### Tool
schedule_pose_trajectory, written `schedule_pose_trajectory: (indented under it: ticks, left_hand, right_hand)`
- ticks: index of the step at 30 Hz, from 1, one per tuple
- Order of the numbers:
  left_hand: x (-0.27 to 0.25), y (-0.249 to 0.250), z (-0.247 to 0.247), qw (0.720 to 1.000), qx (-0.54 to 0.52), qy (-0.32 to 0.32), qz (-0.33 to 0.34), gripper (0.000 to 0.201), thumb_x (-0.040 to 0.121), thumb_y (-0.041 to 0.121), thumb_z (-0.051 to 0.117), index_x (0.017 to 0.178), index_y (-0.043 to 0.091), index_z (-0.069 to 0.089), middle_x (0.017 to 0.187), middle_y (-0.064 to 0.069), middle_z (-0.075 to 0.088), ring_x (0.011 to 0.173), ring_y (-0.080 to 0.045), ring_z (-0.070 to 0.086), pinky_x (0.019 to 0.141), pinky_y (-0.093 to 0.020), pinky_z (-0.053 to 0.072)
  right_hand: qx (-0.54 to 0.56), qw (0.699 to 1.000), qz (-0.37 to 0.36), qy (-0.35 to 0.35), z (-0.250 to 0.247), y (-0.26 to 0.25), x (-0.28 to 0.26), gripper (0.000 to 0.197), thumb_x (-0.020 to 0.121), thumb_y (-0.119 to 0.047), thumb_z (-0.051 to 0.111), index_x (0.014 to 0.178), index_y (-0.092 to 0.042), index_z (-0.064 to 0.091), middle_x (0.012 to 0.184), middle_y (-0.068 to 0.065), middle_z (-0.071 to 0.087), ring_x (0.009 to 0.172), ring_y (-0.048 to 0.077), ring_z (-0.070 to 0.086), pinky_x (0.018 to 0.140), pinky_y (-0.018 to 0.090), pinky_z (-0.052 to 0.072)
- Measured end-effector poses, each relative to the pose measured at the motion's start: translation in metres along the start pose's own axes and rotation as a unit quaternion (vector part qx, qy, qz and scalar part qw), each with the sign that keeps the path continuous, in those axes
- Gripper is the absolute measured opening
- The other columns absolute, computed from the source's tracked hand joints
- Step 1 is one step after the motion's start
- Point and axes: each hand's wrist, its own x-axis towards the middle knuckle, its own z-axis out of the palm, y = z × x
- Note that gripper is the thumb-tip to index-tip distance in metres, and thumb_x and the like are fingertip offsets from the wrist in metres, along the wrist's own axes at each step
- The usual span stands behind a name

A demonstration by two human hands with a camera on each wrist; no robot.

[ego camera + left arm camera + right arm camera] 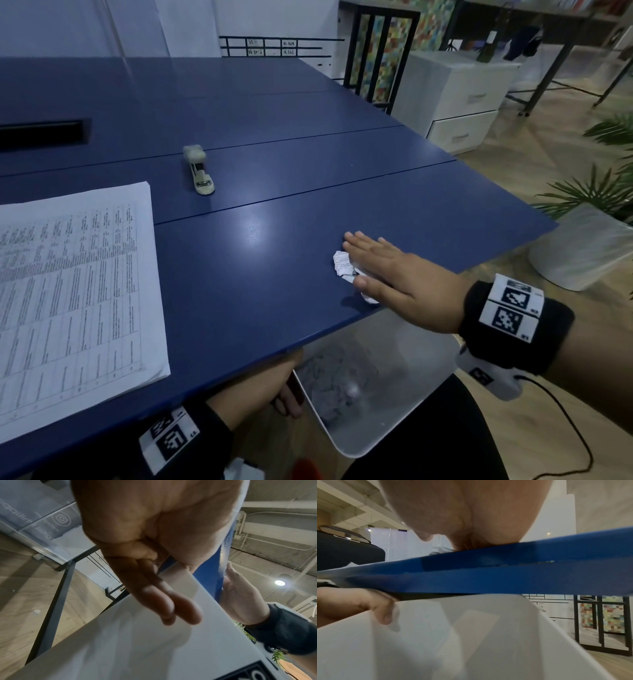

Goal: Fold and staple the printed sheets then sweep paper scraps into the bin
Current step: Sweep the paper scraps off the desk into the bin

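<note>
Head view: the right hand (387, 274) is laid flat on the blue table (274, 281), fingers straight and together, close to the near edge. Crumpled paper scraps (344, 265) are covered in part by the palm and thumb; a white, printed piece shows at the left side of the hand and another bit shows just below the thumb. Nothing is gripped by this hand; the scraps are only pressed under it.

Below the table edge, directly under that hand, a white bin (346, 442) is held tilted with its open mouth toward the edge. Grey crumpled paper is seen inside it. The left hand (274, 383) is placed at the bin's left rim, partly hidden beneath the tabletop. From the left wrist view, the left hand (154, 547) is seen with its fingers (164, 601) lying straight along the outside of the bin wall (137, 649); from the right wrist view, the thumb is seen hooked over the rim (373, 616), so the rim is clamped between thumb and fingers.

A stack of printed sheets (75, 287) is seen lying flat at the left of the table, well apart from the right hand. A stapler (200, 171) is standing farther back, beyond the stack's right corner.
</note>
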Motion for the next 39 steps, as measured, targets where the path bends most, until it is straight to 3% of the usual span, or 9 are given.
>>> schedule_pose_trajectory:
  ticks: [4, 8, 12, 21, 24, 27, 31, 35, 39]
  left_hand:
    - [0.002, -0.006, -0.001, 1.0, 0.004, -0.001, -0.015, 0.052, 0.096, 0.041, 0.046, 0.119, -0.002, 0.063, 0.083, -0.029, 0.075, 0.07, -0.039, 0.067, 0.057, -0.024, 0.05]
    - [0.0, -0.006, -0.004, 1.0, 0.008, -0.013, -0.017, 0.047, 0.097, 0.04, 0.044, 0.093, 0.002, 0.072, 0.07, -0.02, 0.076, 0.075, -0.037, 0.069, 0.07, -0.029, 0.052]
    - [-0.001, -0.007, -0.003, 0.997, 0.037, -0.042, -0.054, 0.065, 0.101, 0.049, 0.028, 0.061, 0.01, 0.063, 0.041, 0.002, 0.062, 0.051, -0.015, 0.059, 0.06, -0.023, 0.047]
    - [0.0, -0.009, -0.003, 0.994, 0.047, -0.066, -0.067, 0.066, 0.101, 0.047, 0.027, 0.063, 0.007, 0.063, 0.044, 0.002, 0.063, 0.045, -0.011, 0.06, 0.058, -0.024, 0.048]
    - [0.0, -0.01, -0.002, 0.997, 0.034, -0.056, -0.052, 0.065, 0.1, 0.048, 0.031, 0.061, 0.008, 0.063, 0.044, 0.001, 0.064, 0.044, -0.011, 0.061, 0.058, -0.025, 0.048]
    - [-0.004, -0.011, -0.001, 1.0, 0.01, 0.009, 0.003, 0.04, 0.091, 0.037, 0.049, 0.071, 0.006, 0.066, 0.055, -0.016, 0.071, 0.059, -0.031, 0.066, 0.066, -0.032, 0.054]
    - [-0.005, -0.011, 0.001, 1.0, 0.009, 0.014, 0.008, 0.029, 0.089, 0.034, 0.051, 0.077, 0.011, 0.063, 0.056, -0.018, 0.071, 0.064, -0.034, 0.065, 0.071, -0.035, 0.053]
    - [-0.002, -0.009, 0.001, 1.0, 0.017, 0.001, -0.007, 0.032, 0.09, 0.037, 0.05, 0.079, 0.011, 0.066, 0.057, -0.014, 0.072, 0.066, -0.031, 0.067, 0.075, -0.035, 0.052]
    - [0.001, -0.001, 0.005, 1.0, 0.019, -0.015, 0.003, 0.033, 0.091, 0.041, 0.053, 0.087, 0.012, 0.067, 0.058, -0.013, 0.072, 0.07, -0.032, 0.068, 0.074, -0.036, 0.055]
  right_hand:
    - [-0.02, 1.0, -0.007, 0.003, 0.006, -0.013, -0.015, 0.084, 0.098, -0.067, 0.018, 0.166, -0.018, 0.015, 0.174, -0.01, 0.002, 0.158, -0.004, -0.007, 0.129, 0.021, -0.003]
    - [-0.054, 0.998, -0.019, 0.016, 0.017, -0.024, -0.037, 0.079, 0.103, -0.066, 0.022, 0.167, -0.02, 0.012, 0.175, -0.01, -0.001, 0.158, -0.003, -0.011, 0.131, 0.029, 0.0]
    - [-0.07, 0.997, -0.019, 0.036, 0.031, -0.035, -0.059, 0.079, 0.103, -0.067, 0.023, 0.167, -0.022, 0.009, 0.175, -0.01, -0.004, 0.158, -0.003, -0.013, 0.131, 0.03, 0.001]
    - [-0.011, 0.992, -0.025, 0.124, 0.098, -0.034, -0.101, 0.059, 0.108, -0.043, 0.038, 0.161, -0.018, 0.035, 0.173, -0.003, 0.024, 0.159, 0.009, 0.021, 0.127, 0.025, 0.02]
    - [0.031, 0.986, -0.012, 0.163, 0.108, -0.015, -0.096, 0.034, 0.101, -0.032, 0.058, 0.134, -0.026, 0.064, 0.136, -0.012, 0.063, 0.128, 0.007, 0.06, 0.104, 0.018, 0.047]
    - [0.054, 0.977, 0.03, 0.203, 0.096, 0.0, -0.091, 0.016, 0.092, -0.021, 0.077, 0.1, -0.033, 0.07, 0.097, -0.022, 0.061, 0.086, -0.001, 0.063, 0.077, 0.016, 0.051]
    - [0.037, 0.956, 0.071, 0.284, 0.069, 0.014, -0.087, 0.018, 0.092, -0.022, 0.077, 0.108, -0.027, 0.073, 0.099, -0.017, 0.065, 0.088, 0.009, 0.066, 0.078, 0.028, 0.054]
    - [0.013, 0.959, 0.25, 0.136, 0.055, 0.044, -0.072, 0.049, 0.088, -0.064, 0.065, 0.126, -0.037, 0.052, 0.101, -0.014, 0.063, 0.083, 0.006, 0.06, 0.069, 0.027, 0.047]
    - [0.004, 0.954, 0.299, -0.019, 0.063, 0.073, -0.051, 0.035, 0.102, -0.05, 0.05, 0.116, -0.021, 0.066, 0.108, 0.006, 0.075, 0.088, 0.023, 0.067, 0.074, 0.036, 0.05]
